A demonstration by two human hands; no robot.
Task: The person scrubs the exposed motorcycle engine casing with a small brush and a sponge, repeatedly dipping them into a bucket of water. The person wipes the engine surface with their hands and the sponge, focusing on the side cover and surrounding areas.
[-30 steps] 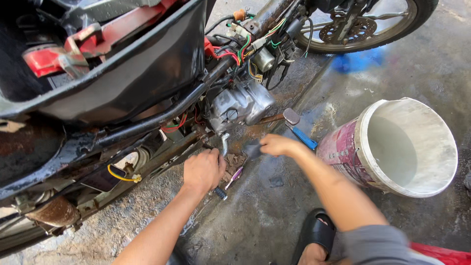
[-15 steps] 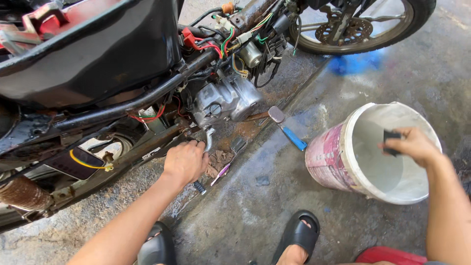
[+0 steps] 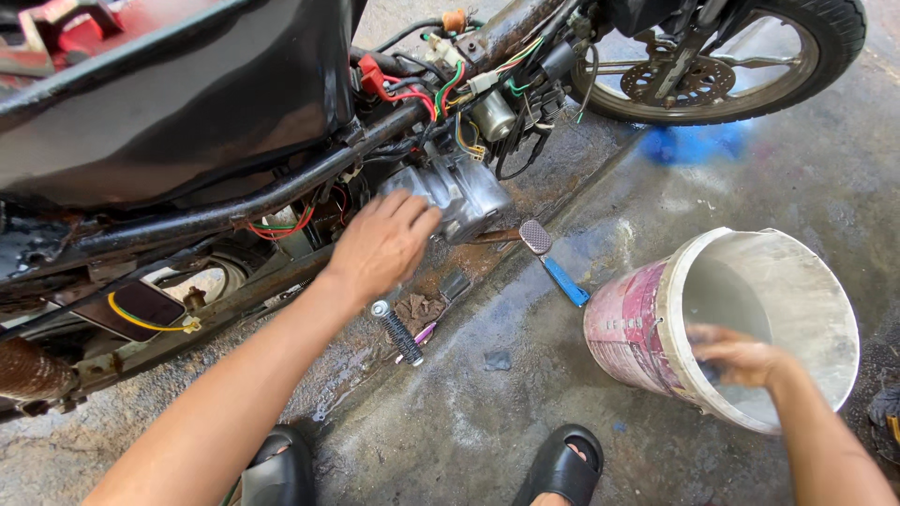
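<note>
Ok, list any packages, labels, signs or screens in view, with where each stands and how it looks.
Bucket: tilted on the concrete at right, round, white inside, its outer wall covered by a worn pink-red printed label; the right hand is at its rim.
No signs or screens in view.

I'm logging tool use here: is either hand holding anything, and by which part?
The left hand holds nothing; it is spread against the silver metal engine case. The right hand reaches into the tilted white plastic bucket; any hold there cannot be told.
</note>
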